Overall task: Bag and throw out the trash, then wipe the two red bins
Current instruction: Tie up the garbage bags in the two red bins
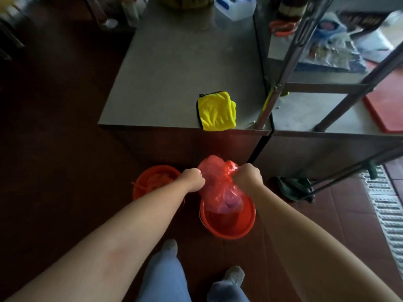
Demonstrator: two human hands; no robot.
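A red plastic trash bag [218, 190] hangs partly lifted out of the right red bin [229, 225] on the floor. My left hand [193, 178] grips the bag's top on its left side. My right hand [248, 176] grips the gathered top on the right. The left red bin [150, 182] stands beside it with a red liner inside, partly hidden by my left forearm. A folded yellow cloth [217, 111] lies on the steel table [174, 73] near its front edge.
A metal rack [327, 88] stands to the right of the table with a red board [386, 105] on its shelf. A dark rag [294, 188] lies on the floor by the rack's leg. A floor drain grate [386, 214] runs along the right. My feet are below the bins.
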